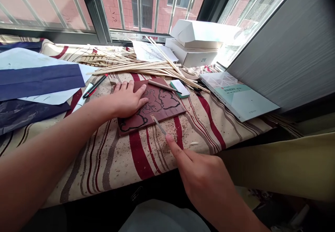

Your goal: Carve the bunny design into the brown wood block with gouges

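A reddish-brown carving board [167, 110] lies on the striped cloth, with black outlines of bear-like figures drawn or cut into it. My left hand [128, 101] rests flat on the board's left part, fingers spread, hiding some of the drawing. In my right hand [201, 171] is a thin metal carving knife [160, 125], its handle hidden in the grip and the index finger laid along it. The blade's tip meets the board near its front edge. Another slim tool, a wooden-handled carving knife [161, 86], lies across the board's far right corner. Small shavings are scattered around.
Beside the board sits a white and green eraser [180, 88]. Thin wooden strips [146, 67] and a white box [193, 52] lie behind, near the window. A book [239, 95] is at right; pens [96, 85] and dark blue sheets [39, 80] are at left.
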A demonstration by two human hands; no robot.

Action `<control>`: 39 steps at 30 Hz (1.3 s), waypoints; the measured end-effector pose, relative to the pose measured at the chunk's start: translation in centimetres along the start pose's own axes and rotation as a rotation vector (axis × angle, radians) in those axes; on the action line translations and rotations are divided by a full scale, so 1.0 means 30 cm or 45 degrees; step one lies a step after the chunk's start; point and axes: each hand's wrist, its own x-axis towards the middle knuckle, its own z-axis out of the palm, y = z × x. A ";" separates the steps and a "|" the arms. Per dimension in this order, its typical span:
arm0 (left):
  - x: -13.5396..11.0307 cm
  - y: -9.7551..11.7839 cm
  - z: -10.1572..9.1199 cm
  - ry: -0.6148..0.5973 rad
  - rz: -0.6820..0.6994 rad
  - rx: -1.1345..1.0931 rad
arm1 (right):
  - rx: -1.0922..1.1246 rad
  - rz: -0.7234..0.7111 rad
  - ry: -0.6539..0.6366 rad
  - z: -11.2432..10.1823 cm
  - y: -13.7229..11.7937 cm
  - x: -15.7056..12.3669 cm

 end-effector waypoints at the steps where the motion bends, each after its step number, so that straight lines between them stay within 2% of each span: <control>1: 0.000 0.000 0.000 0.002 0.004 0.000 | -0.003 0.003 -0.010 -0.003 0.000 0.000; 19: -0.008 0.006 -0.004 -0.019 -0.008 -0.018 | -0.078 0.013 0.023 0.006 -0.012 -0.006; 29: -0.003 0.002 0.000 -0.008 -0.011 -0.010 | -0.035 0.030 -0.032 -0.045 -0.025 -0.010; 39: 0.001 -0.002 0.007 0.007 0.000 -0.026 | -0.074 0.032 -0.022 -0.029 -0.022 -0.012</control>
